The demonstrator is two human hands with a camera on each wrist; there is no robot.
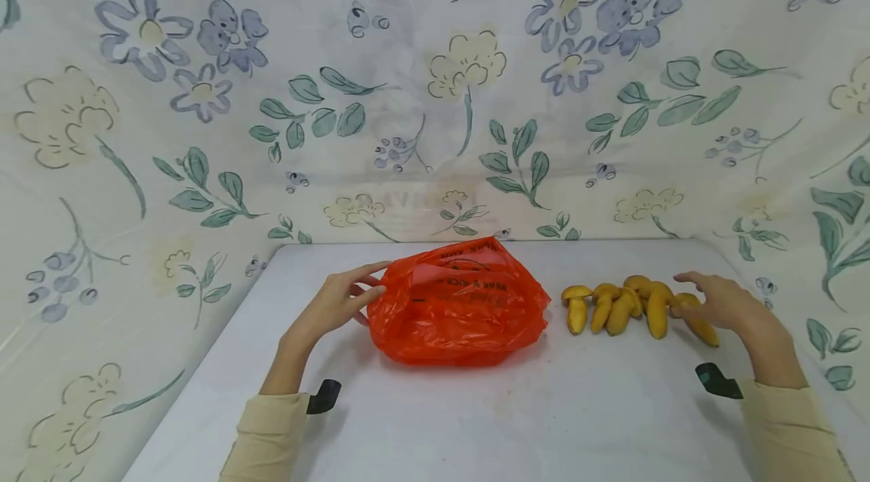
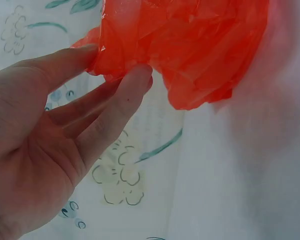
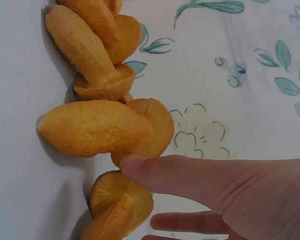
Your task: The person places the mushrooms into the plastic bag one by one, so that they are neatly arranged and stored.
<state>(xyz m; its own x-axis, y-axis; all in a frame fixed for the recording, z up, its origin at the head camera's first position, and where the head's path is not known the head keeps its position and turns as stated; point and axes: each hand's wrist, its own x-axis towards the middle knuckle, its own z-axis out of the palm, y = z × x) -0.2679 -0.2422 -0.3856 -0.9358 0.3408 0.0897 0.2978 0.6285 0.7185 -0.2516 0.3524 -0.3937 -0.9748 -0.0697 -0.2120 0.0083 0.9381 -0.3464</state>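
Red bag [image 1: 462,308]: in the head view it lies near the middle of the white table [image 1: 476,421], crumpled and slack; film this thin could slide or collapse at a light tug.
Yellow mushrooms [image 1: 657,312]: a crowded row just right of the bag; moving one could knock its neighbour, since some touch.
Table edges: the far edge runs behind bag and row, against the flowered cloth [image 1: 469,112]; the right edge passes near the right hand [image 1: 730,304]. The roomiest stretch is on the near side.
Left hand [image 2: 50,155]: in the left wrist view its fingertips meet the bag's side — whether they pinch the film I cannot tell. A weak hold could let the plastic slip.
Right hand's thumb: in the right wrist view it reaches over a cap, other fingers apart, nothing grasped. Two caps lie close to its tip — it could nudge the wrong one.
Stem ends: bare surface beside them gives room.
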